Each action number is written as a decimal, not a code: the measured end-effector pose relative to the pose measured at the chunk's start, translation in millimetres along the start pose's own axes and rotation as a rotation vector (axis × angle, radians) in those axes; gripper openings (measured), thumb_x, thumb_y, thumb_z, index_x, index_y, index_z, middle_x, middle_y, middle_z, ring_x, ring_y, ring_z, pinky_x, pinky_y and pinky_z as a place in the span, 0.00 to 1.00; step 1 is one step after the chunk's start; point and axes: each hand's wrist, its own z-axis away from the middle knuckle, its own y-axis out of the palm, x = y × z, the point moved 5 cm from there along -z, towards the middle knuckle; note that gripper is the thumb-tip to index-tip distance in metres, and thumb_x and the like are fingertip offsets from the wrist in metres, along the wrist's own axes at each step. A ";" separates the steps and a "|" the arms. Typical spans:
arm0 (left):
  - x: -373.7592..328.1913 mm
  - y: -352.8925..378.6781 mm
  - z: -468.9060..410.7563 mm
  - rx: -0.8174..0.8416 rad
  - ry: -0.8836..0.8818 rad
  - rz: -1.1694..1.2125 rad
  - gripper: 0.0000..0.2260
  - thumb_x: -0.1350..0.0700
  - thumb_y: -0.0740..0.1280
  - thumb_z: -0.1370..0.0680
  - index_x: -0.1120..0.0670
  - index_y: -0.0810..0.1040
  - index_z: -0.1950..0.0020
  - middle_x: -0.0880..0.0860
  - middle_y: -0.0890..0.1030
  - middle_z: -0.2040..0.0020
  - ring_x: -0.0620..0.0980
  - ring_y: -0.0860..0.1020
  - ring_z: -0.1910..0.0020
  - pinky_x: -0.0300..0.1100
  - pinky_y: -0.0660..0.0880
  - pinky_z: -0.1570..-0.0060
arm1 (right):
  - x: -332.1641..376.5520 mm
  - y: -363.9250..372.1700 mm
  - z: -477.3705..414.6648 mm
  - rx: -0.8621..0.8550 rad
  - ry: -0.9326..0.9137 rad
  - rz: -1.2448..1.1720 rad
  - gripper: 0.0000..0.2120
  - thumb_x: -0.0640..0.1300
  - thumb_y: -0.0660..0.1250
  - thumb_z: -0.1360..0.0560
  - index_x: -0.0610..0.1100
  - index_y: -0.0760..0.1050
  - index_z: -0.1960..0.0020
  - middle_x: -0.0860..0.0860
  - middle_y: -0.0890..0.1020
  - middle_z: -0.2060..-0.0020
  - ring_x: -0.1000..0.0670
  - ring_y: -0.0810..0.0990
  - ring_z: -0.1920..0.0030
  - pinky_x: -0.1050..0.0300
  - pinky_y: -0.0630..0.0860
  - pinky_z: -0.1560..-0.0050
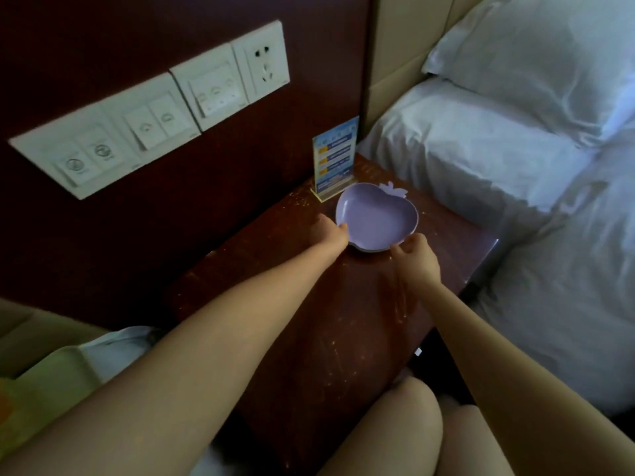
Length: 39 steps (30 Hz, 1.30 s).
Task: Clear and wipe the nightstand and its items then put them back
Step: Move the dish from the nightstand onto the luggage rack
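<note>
Nearest to us are our bare knees at the bottom edge, tucked against the front of the nightstand, and from there both forearms reach out over its dark, scuffed top. Our left hand is curled at the left rim of the purple dish, fingers bent under or against the edge; our right hand pinches the near right rim with thumb and fingertips. So both hands are grasping the dish, one on each side, and it sits between them, towards the back of the nightstand.

We cannot tell whether the dish rests on the wood or is just clear of it. We judge the step to be lifting or setting down this dish, and either way we do well to keep it level, hold both rims evenly, and move it straight along the open front half of the top.

Beyond our hands, the leaf-shaped tab of the dish points at the upright card stand, which is just behind it, close enough to knock. Farther out are the wall switch panels to the left and the white bed to the right.
</note>
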 end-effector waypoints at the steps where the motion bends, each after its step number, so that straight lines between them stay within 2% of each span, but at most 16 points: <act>1: 1.1 3.4 -3.6 0.008 -0.031 0.022 0.22 0.54 0.62 0.22 0.63 0.62 0.32 0.62 0.74 0.38 0.58 0.80 0.53 0.47 0.76 0.50 | -1.5 3.3 -1.9 0.016 -0.008 -0.018 0.14 0.49 0.61 0.23 0.43 0.67 0.41 0.48 0.78 0.49 0.46 0.77 0.53 0.50 0.73 0.56; 3: 3.9 8.7 -7.6 0.020 -0.063 0.030 0.16 0.58 0.62 0.22 0.64 0.68 0.37 0.61 0.79 0.51 0.51 0.77 0.71 0.43 0.76 0.64 | -4.3 8.5 -3.3 0.030 -0.027 -0.061 0.12 0.48 0.61 0.23 0.44 0.67 0.42 0.49 0.77 0.53 0.50 0.75 0.60 0.54 0.68 0.64; 4: 5.8 11.2 -9.3 0.020 -0.070 0.036 0.14 0.60 0.62 0.23 0.65 0.70 0.39 0.60 0.79 0.56 0.49 0.75 0.74 0.42 0.76 0.66 | -5.5 9.7 -3.2 0.030 -0.031 -0.082 0.12 0.48 0.61 0.23 0.44 0.66 0.43 0.50 0.77 0.56 0.52 0.73 0.62 0.55 0.66 0.66; 8: 5.4 12.0 -3.4 -0.021 -0.063 0.126 0.11 0.63 0.59 0.24 0.65 0.74 0.44 0.56 0.78 0.64 0.45 0.74 0.76 0.37 0.71 0.74 | -7.8 10.4 0.3 0.033 -0.036 -0.139 0.11 0.48 0.61 0.23 0.46 0.65 0.43 0.55 0.73 0.60 0.56 0.72 0.64 0.55 0.68 0.66; 11: -1.6 9.7 13.9 -0.041 -0.014 0.184 0.08 0.63 0.59 0.26 0.63 0.75 0.50 0.57 0.80 0.60 0.42 0.73 0.78 0.33 0.65 0.84 | -8.8 6.1 11.4 0.005 0.012 -0.235 0.13 0.47 0.62 0.23 0.44 0.63 0.43 0.54 0.74 0.59 0.50 0.75 0.60 0.50 0.73 0.59; 14: -6.7 10.0 36.9 -0.031 0.029 0.249 0.03 0.64 0.59 0.27 0.59 0.71 0.59 0.55 0.79 0.61 0.43 0.75 0.76 0.35 0.66 0.79 | -7.1 -2.1 29.1 -0.045 0.007 -0.316 0.16 0.46 0.62 0.23 0.42 0.60 0.42 0.53 0.73 0.61 0.48 0.76 0.60 0.47 0.74 0.57; 18: -15.8 12.4 70.4 0.010 0.090 0.354 0.09 0.64 0.60 0.26 0.55 0.65 0.65 0.50 0.75 0.69 0.44 0.77 0.74 0.37 0.69 0.73 | -7.4 -21.7 50.8 -0.142 0.001 -0.398 0.18 0.45 0.62 0.24 0.45 0.54 0.43 0.50 0.73 0.59 0.47 0.76 0.61 0.52 0.71 0.62; 20: -20.3 13.0 89.0 0.039 0.130 0.404 0.09 0.64 0.61 0.26 0.55 0.65 0.65 0.50 0.74 0.68 0.44 0.77 0.73 0.38 0.70 0.73 | -10.0 -31.7 62.9 -0.181 0.000 -0.421 0.21 0.44 0.62 0.24 0.43 0.52 0.41 0.49 0.72 0.57 0.48 0.75 0.62 0.53 0.70 0.62; 24: -25.4 11.8 131.5 0.098 0.229 0.402 0.08 0.63 0.62 0.24 0.56 0.67 0.62 0.51 0.76 0.63 0.44 0.78 0.71 0.31 0.69 0.77 | -22.5 -53.0 91.1 -0.284 -0.008 -0.516 0.22 0.41 0.63 0.24 0.41 0.53 0.38 0.49 0.72 0.52 0.47 0.76 0.56 0.51 0.73 0.56; 27: -29.7 9.6 166.1 0.138 0.340 0.375 0.04 0.64 0.62 0.23 0.60 0.68 0.57 0.57 0.76 0.58 0.50 0.79 0.64 0.28 0.68 0.80 | -39.5 -63.6 115.5 -0.362 0.033 -0.637 0.19 0.39 0.63 0.25 0.43 0.54 0.41 0.47 0.73 0.52 0.52 0.76 0.60 0.55 0.73 0.58; 29: -28.8 9.8 192.6 0.166 0.406 0.339 0.02 0.64 0.62 0.24 0.61 0.69 0.55 0.58 0.76 0.57 0.53 0.80 0.61 0.28 0.69 0.78 | -52.1 -69.0 136.4 -0.397 0.054 -0.730 0.18 0.37 0.61 0.25 0.43 0.55 0.42 0.45 0.74 0.51 0.52 0.77 0.59 0.52 0.75 0.54; 31: -27.2 15.2 216.1 0.186 0.459 0.280 0.02 0.64 0.62 0.24 0.61 0.70 0.54 0.59 0.77 0.56 0.55 0.81 0.59 0.31 0.71 0.73 | -63.7 -76.1 155.3 -0.421 0.074 -0.790 0.19 0.36 0.60 0.25 0.42 0.55 0.39 0.43 0.75 0.47 0.45 0.79 0.52 0.45 0.76 0.46; 33: -24.0 23.8 235.2 0.222 0.480 0.258 0.03 0.63 0.62 0.24 0.61 0.69 0.54 0.57 0.76 0.60 0.52 0.79 0.63 0.32 0.71 0.71 | -74.6 -87.5 171.7 -0.452 0.076 -0.792 0.20 0.35 0.59 0.25 0.43 0.55 0.38 0.40 0.75 0.44 0.41 0.79 0.49 0.41 0.75 0.45; 36: -18.8 43.3 260.4 0.324 0.459 0.273 0.04 0.63 0.62 0.23 0.62 0.69 0.52 0.54 0.73 0.63 0.44 0.74 0.71 0.28 0.68 0.79 | -94.0 -108.5 193.6 -0.494 0.076 -0.786 0.22 0.33 0.59 0.27 0.44 0.55 0.37 0.38 0.75 0.46 0.40 0.79 0.52 0.42 0.76 0.48; 38: -13.6 60.9 276.7 0.382 0.444 0.280 0.04 0.61 0.62 0.22 0.62 0.69 0.52 0.56 0.74 0.60 0.46 0.75 0.70 0.31 0.73 0.74 | -110.4 -121.8 207.9 -0.518 0.093 -0.762 0.22 0.33 0.58 0.27 0.45 0.54 0.36 0.37 0.76 0.47 0.39 0.79 0.53 0.42 0.75 0.49; 39: -11.0 70.9 284.1 0.402 0.436 0.284 0.05 0.60 0.62 0.22 0.62 0.69 0.52 0.57 0.75 0.57 0.49 0.77 0.67 0.36 0.77 0.67 | -119.5 -127.8 215.2 -0.535 0.097 -0.763 0.22 0.33 0.58 0.27 0.45 0.54 0.36 0.38 0.77 0.49 0.40 0.79 0.54 0.42 0.76 0.50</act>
